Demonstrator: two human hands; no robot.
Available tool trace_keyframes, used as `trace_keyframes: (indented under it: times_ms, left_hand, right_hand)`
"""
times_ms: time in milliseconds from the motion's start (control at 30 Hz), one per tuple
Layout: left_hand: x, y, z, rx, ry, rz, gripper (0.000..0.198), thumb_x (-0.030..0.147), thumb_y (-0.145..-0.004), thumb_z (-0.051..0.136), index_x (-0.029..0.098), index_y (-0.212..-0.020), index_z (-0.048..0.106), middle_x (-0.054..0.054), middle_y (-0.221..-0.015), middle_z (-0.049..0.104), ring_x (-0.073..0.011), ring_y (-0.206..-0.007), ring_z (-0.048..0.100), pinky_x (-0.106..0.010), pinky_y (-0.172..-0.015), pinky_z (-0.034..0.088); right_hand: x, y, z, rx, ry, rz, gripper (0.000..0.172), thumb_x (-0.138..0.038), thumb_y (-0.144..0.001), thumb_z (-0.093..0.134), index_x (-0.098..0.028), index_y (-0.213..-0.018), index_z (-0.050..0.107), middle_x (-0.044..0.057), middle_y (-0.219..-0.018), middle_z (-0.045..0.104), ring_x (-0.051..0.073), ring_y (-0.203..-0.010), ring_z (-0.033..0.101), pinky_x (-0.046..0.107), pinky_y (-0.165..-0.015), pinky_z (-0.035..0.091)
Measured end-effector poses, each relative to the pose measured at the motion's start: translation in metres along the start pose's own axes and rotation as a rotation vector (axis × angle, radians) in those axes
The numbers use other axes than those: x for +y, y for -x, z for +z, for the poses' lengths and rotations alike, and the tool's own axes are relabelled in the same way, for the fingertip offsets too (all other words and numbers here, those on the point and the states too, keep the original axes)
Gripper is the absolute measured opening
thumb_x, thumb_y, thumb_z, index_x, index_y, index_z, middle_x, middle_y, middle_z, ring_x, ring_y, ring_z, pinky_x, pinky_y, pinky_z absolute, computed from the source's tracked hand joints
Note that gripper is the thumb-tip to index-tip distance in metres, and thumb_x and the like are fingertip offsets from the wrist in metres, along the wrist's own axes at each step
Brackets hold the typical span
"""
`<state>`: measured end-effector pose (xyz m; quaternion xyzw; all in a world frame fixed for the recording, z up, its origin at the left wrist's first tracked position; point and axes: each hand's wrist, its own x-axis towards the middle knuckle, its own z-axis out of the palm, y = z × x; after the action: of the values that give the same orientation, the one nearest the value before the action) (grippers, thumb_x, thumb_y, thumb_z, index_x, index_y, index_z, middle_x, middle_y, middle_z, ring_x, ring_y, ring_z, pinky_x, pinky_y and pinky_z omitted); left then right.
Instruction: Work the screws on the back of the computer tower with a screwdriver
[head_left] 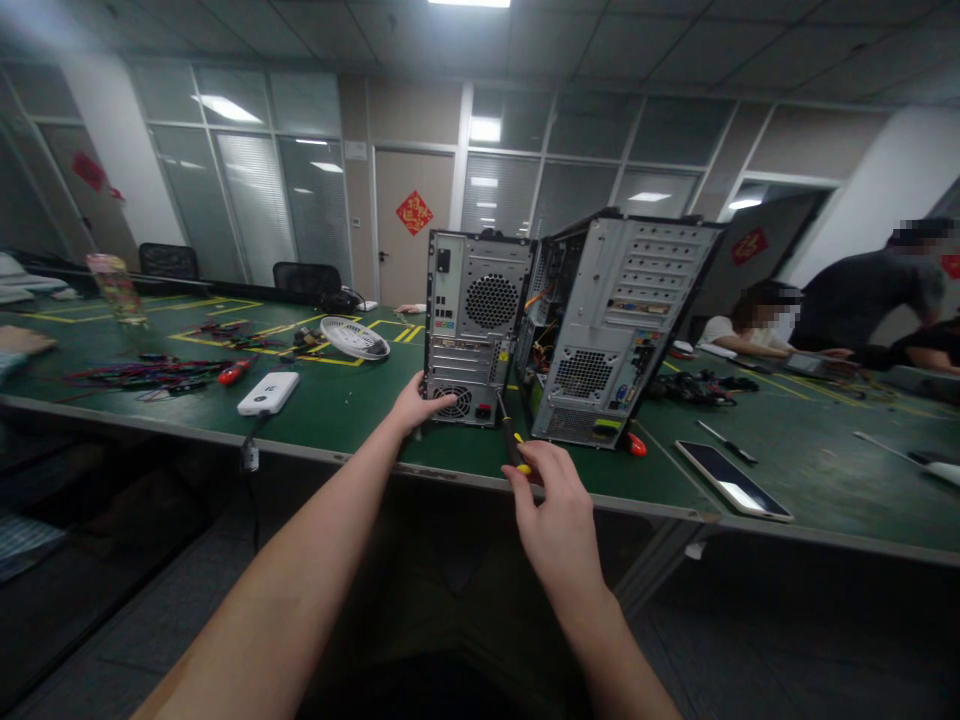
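Note:
A smaller computer case stands upright on the green table with its rear panel facing me. My left hand grips its lower left edge, thumb across the rear near the lower fan grille and fingers behind the side. Between the fingertips of my right hand is a black and yellow screwdriver. Its shaft points up at the lower right edge of that case; whether the tip sits in a screw cannot be made out. Close on the right stands a larger computer case, its left side uncovered, with wires inside.
On the left lie a white power bank with a cable, a red-handled tool, tangled wires and a white basket. To the right are a phone, a screwdriver and black cables. Two people are at the far right.

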<state>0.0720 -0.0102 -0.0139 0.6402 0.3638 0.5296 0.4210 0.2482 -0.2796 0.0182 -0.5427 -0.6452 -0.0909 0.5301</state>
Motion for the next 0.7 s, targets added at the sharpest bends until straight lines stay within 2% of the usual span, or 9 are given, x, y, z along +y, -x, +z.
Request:
trace_keyframes:
  times_ms: [167, 300, 433, 600, 700]
  left_hand:
    - [0.0040, 0.0025, -0.0003, -0.002, 0.002, -0.004, 0.088, 0.050, -0.060, 0.103, 0.021, -0.135, 0.067, -0.015, -0.133, 0.077, -0.0334, -0.125, 0.073, -0.051, -0.116, 0.052]
    - [0.0030, 0.0020, -0.0008, -0.003, 0.001, -0.009, 0.090, 0.051, -0.060, 0.102, 0.020, -0.137, 0.066, -0.016, -0.135, 0.076, -0.0336, -0.126, 0.072, -0.050, -0.116, 0.052]
    - [-0.0003, 0.0007, -0.0013, -0.012, -0.001, -0.003, 0.093, 0.053, -0.060, 0.102, 0.021, -0.138, 0.065, -0.016, -0.136, 0.076, -0.0334, -0.126, 0.072, -0.051, -0.117, 0.052]
    - [-0.0005, 0.0005, -0.0007, 0.000, -0.003, -0.004, 0.092, 0.052, -0.061, 0.102, 0.021, -0.139, 0.065, -0.017, -0.136, 0.076, -0.0335, -0.126, 0.072, -0.052, -0.117, 0.051]
    - [0.0007, 0.0008, -0.0002, -0.002, -0.002, -0.004, 0.092, 0.051, -0.061, 0.102, 0.020, -0.139, 0.065, -0.016, -0.135, 0.076, -0.0337, -0.125, 0.072, -0.051, -0.116, 0.052]
  right_hand:
    - [-0.0007, 0.0004, -0.0019, -0.018, -0.004, 0.019, 0.023, -0.029, -0.105, 0.061, -0.024, -0.119, 0.079, 0.013, -0.127, 0.071, 0.029, -0.112, 0.075, 0.045, -0.098, 0.066]
    - [0.0005, 0.0008, -0.0020, -0.053, -0.044, 0.048, 0.025, -0.024, -0.103, 0.064, -0.022, -0.124, 0.076, 0.014, -0.129, 0.072, 0.030, -0.118, 0.074, 0.047, -0.102, 0.064]
    - [0.0017, 0.0008, 0.0001, -0.032, -0.072, 0.058, 0.024, -0.024, -0.102, 0.064, -0.019, -0.122, 0.075, 0.016, -0.128, 0.073, 0.030, -0.118, 0.074, 0.046, -0.099, 0.066]
    - [0.0030, 0.0008, 0.0005, -0.059, -0.078, 0.071, 0.028, -0.026, -0.105, 0.062, -0.022, -0.127, 0.078, 0.016, -0.139, 0.070, 0.031, -0.127, 0.071, 0.051, -0.108, 0.062]
    - [0.0036, 0.0011, -0.0004, -0.062, -0.077, 0.074, 0.029, -0.026, -0.104, 0.062, -0.021, -0.127, 0.079, 0.016, -0.139, 0.071, 0.031, -0.126, 0.072, 0.052, -0.109, 0.063]
